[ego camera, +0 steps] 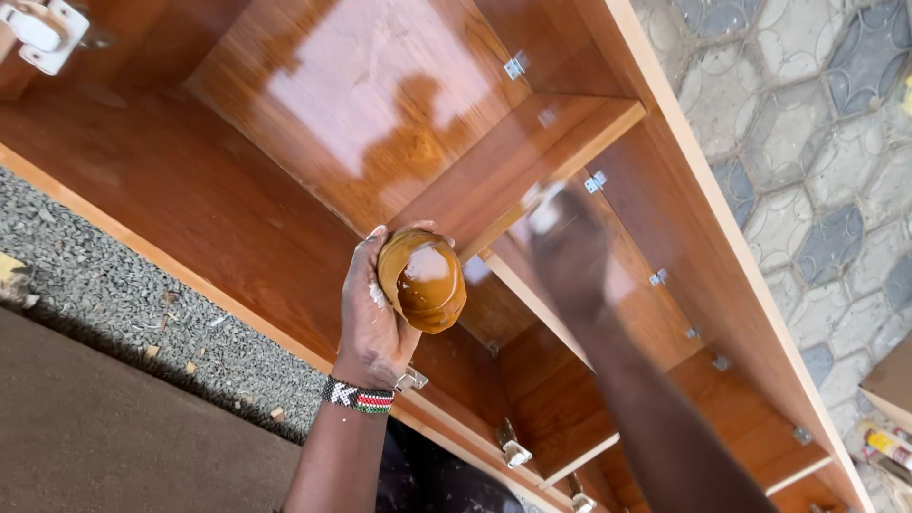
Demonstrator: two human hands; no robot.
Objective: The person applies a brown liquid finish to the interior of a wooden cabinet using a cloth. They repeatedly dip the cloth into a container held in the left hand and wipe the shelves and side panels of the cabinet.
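Observation:
My left hand (372, 313) grips a small round container (424, 281) coated in glossy brown varnish, held over the lying wooden cabinet (237, 180). A beaded wristband sits on that wrist. My right hand (568, 249) is blurred with motion over the shelf divider (532, 171) inside the cabinet; something pale shows at its fingertips, but I cannot tell what it is. The cabinet's panels shine with wet brown finish.
Small metal brackets (514, 66) join the shelves, and hinges (514, 452) line the near edge. A white hinge plate (43, 33) is at the top left. Grey gravel (104, 285) lies to the left, patterned paving (807, 142) to the right, with cans (888, 445) at the right edge.

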